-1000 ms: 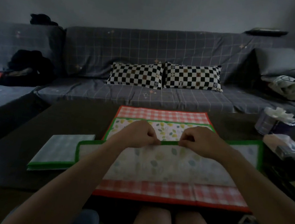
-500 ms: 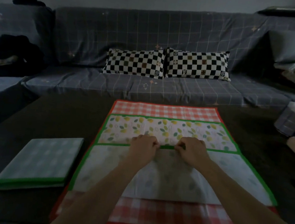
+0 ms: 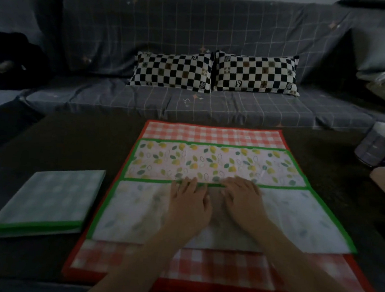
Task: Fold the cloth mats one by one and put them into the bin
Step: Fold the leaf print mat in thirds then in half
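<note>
A green-edged mat with a lemon and leaf print lies on top of a red checked mat in the middle of the dark table. Its near half is folded over, pale underside up, and the folded edge reaches the mat's middle. My left hand and my right hand lie flat side by side on that folded half, fingertips at the green edge. A folded green mat rests on the table to the left. No bin is in view.
Behind the table stands a grey checked sofa with two black-and-white chequered cushions. A tissue roll and other items crowd the table's right edge. Dark clothes lie on the sofa's left.
Both hands carried the near green edge forward to the mat's middle, then let go of it and flattened out on the folded half. The camera has tilted down and closer.
</note>
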A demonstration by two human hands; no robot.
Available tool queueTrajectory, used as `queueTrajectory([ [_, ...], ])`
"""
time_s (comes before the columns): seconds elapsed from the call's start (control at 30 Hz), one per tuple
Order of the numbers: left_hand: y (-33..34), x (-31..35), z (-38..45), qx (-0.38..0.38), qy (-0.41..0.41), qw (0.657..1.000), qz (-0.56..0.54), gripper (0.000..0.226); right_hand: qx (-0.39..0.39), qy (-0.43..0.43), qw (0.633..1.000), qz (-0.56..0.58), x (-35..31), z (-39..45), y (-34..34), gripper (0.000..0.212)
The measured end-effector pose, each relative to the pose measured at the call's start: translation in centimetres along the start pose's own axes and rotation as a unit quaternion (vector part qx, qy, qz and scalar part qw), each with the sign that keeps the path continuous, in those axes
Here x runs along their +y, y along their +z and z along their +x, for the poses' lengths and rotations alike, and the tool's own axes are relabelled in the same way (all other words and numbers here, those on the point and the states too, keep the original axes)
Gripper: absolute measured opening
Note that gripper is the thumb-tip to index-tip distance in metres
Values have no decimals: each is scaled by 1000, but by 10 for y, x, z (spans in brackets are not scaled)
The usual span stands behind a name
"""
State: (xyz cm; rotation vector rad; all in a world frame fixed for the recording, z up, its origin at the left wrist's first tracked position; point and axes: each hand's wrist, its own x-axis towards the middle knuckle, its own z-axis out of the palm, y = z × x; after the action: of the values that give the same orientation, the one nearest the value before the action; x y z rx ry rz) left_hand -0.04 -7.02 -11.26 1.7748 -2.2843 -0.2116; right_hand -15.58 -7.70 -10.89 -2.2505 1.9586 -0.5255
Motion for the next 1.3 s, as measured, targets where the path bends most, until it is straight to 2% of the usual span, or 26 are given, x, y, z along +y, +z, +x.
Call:
queueTrajectory([
  [0.07,7,1,-8,-30,1,1000,5,72,-45,-7,998,-30,-5,-14,7,66],
  [0.13,14,-1,-10,-29,6,999,22,82,-66,-10,995,-69,-3,-24,12,88],
  [0.17,15,-1,-10,-24,5,999,31,86,-69,-5,994,-80,1,-27,14,92],
  [0.23,15,-1,-10,-22,0,999,44,80,-71,17,994,-85,12,-30,12,89],
  [0.37,12,-1,-9,-42,4,998,51,58,-86,85,989,-90,37,-35,-1,61],
  [0.6,12,-2,-10,-39,7,997,61,59,-69,178,977,-91,90,-45,-28,58],
  [0.9,10,1,-11,-41,4,997,67,60,-81,176,977,-84,72,-41,-31,57],
  [1.07,11,-2,-12,-31,9,998,61,60,-67,55,995,-55,14,-28,-9,54],
  [1.2,10,-2,-11,-35,6,998,50,69,-83,32,992,-85,7,-26,5,79],
  [1.3,10,-12,-12,-31,20,998,41,85,-74,33,991,-106,12,-26,8,62],
])
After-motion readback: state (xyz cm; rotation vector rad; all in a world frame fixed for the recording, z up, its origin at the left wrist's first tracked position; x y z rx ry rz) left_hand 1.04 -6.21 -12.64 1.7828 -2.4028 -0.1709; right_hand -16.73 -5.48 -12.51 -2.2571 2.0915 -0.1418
